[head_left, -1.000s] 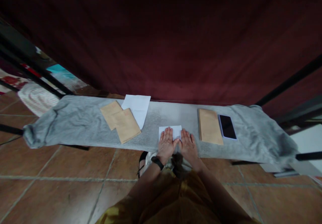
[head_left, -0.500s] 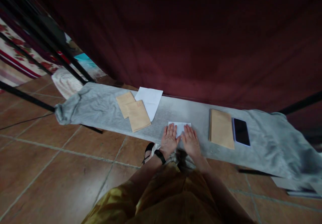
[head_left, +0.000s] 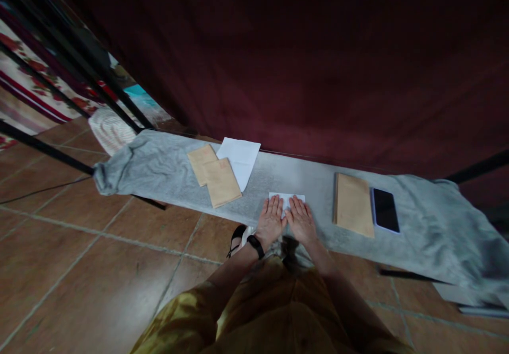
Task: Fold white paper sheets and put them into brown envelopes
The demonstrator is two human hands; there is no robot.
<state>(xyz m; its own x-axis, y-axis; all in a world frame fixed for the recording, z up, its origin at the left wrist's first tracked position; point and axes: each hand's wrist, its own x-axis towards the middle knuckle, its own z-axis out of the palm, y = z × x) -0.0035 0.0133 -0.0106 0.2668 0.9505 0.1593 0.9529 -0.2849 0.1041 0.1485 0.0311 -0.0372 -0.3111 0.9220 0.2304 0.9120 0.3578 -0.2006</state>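
Grey cloth | left hand, right hand — grip flat, open | pressing small white paper

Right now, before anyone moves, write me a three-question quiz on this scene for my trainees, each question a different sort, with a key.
1. True or false: the smartphone lies screen up beside the stack of brown envelopes.

2. Which wrist wears the black wristband?
A) Right
B) Left
C) Both

3. Fill in the colour: the left hand and right hand lie flat on a small piece of paper that is ____.

Key: 1 true; 2 B; 3 white
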